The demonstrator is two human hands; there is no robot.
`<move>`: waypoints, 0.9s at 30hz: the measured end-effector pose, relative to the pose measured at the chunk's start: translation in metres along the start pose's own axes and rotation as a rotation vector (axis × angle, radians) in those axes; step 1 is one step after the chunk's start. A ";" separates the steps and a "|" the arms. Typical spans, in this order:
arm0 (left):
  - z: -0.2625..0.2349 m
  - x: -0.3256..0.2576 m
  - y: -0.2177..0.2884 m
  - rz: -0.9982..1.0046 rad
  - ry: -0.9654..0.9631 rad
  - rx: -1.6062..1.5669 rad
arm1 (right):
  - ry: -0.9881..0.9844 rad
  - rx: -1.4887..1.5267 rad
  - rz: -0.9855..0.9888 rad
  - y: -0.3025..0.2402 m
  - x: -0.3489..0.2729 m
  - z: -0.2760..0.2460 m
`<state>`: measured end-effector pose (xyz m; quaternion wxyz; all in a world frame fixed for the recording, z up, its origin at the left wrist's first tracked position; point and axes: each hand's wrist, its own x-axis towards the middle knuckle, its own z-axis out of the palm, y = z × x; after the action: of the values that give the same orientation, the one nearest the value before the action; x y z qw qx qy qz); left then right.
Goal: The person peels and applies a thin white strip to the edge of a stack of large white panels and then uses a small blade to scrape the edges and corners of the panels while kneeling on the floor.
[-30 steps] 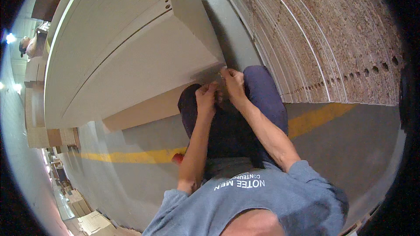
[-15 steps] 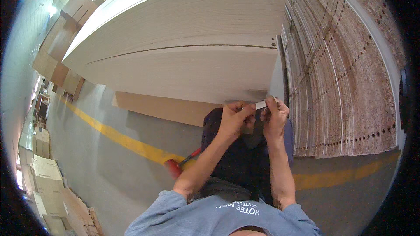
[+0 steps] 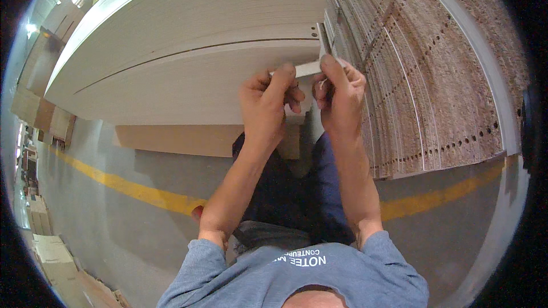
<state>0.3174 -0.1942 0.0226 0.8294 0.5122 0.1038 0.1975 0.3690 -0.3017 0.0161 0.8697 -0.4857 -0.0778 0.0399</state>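
Between my two hands stretches a short white strip (image 3: 309, 69), flat and narrow, perhaps tape or edging. My left hand (image 3: 264, 98) pinches one end of it with thumb and fingers. At the other end my right hand (image 3: 343, 86) grips the strip between thumb and forefinger, its other fingers curled in. Both hands are raised in front of a stack of pale boards (image 3: 182, 88), close to its right end. Dark holes (image 3: 314, 31) show at that end, level with a dark seam.
On the right stands a stack of panels with speckled brown faces (image 3: 422, 80) and rows of holes. Brown cardboard (image 3: 177, 138) lies under the pale boards. A yellow floor line (image 3: 128, 187) crosses left. Cartons (image 3: 57, 259) stand far left. A red object (image 3: 197, 212) pokes out by my left forearm.
Both hands have moved up and away from my body with the strip still between them. The view has shifted too, and my left forearm now covers most of the red object.
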 end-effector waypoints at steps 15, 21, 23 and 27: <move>0.019 0.012 -0.013 0.112 0.017 0.019 | 0.037 0.016 -0.007 0.006 0.020 -0.007; 0.020 0.013 -0.018 0.138 0.011 0.015 | -0.002 -0.027 -0.011 0.008 0.023 -0.015; 0.012 0.007 -0.034 0.088 0.025 0.052 | 0.023 0.020 0.001 0.026 0.015 -0.023; 0.010 0.006 -0.038 0.142 0.030 0.093 | -0.021 0.045 0.067 0.022 0.015 -0.025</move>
<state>0.3345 -0.2148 -0.0067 0.7870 0.5530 0.0886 0.2586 0.3880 -0.3092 -0.0138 0.8776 -0.4681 -0.0698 0.0760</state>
